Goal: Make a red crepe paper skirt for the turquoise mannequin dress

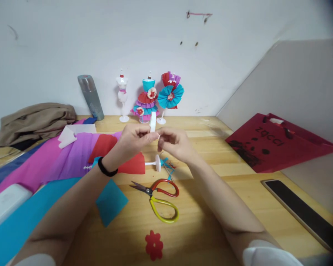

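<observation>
My left hand [131,142] is closed on a narrow white roll of tape [152,122], held upright above the table. Close against its thumb, my right hand [174,143] has its fingers curled in a pinch; what is between them is too small to make out. Below my hands lies a small dress-form stand [158,163] on its side, dressed in red crepe paper [133,162]. Scissors [149,191] with one red and one yellow handle rest partly open on the wood. A teal paper square [111,203] and a red paper flower [154,245] lie nearer me.
Three dress forms [150,98] stand by the wall, two in crepe paper. To the left are a thermos [91,98], brown cloth [39,122], purple crepe paper [72,157] and a white object [9,203]. At right are a red bag [280,142] and a phone-like dark slab [299,212].
</observation>
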Demonstrator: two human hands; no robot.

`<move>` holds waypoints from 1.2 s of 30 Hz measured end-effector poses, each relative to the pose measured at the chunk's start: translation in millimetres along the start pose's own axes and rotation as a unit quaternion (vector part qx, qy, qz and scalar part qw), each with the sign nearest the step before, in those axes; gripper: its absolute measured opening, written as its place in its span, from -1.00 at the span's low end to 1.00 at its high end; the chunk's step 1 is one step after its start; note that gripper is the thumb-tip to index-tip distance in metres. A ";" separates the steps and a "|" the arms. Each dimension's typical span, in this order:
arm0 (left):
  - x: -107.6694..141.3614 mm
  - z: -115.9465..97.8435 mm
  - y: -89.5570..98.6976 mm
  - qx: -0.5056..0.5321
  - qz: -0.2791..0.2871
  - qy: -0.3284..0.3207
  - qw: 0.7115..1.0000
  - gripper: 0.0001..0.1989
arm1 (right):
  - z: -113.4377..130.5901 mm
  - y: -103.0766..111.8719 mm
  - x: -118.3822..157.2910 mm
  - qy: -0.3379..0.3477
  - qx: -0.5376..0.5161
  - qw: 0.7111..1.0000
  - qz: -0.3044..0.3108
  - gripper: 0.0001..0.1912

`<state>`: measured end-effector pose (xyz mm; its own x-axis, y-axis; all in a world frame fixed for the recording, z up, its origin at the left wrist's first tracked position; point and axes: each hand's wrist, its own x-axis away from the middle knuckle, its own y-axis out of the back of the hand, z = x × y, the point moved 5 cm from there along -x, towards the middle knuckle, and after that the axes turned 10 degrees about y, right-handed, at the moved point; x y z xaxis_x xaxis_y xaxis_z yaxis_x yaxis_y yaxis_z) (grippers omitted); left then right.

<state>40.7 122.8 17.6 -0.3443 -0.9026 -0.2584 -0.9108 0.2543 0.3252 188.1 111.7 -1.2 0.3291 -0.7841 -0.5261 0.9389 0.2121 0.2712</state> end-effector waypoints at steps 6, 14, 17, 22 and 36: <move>1.3 -4.0 -6.1 -0.151 0.000 -0.125 0.981 -0.61 | 5.8 8.3 -2.1 -0.062 -0.218 0.969 -0.097 -0.74; -2.0 0.0 -7.5 -0.175 0.033 -0.122 0.976 -0.66 | -0.1 4.8 -0.3 -0.088 -0.235 0.961 -0.116 -0.62; -1.6 -1.5 -4.4 -0.210 0.028 -0.146 0.966 -0.67 | -1.9 6.6 0.7 -0.098 -0.207 0.963 -0.142 -0.63; 4.6 -7.2 0.2 -0.331 -0.046 -0.225 0.915 -0.62 | -2.7 8.2 1.1 -0.100 -0.190 0.958 -0.190 -0.65; 6.1 -11.8 -1.1 -0.231 -0.041 -0.206 0.950 -0.77 | -3.8 1.4 3.2 -0.098 -0.152 0.970 -0.159 -0.65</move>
<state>42.2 112.9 26.3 -0.4230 -0.6756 -0.6038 -0.7744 -0.0765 0.6281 190.8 111.6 -5.5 0.0193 -0.9275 -0.3732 0.9860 0.0796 -0.1468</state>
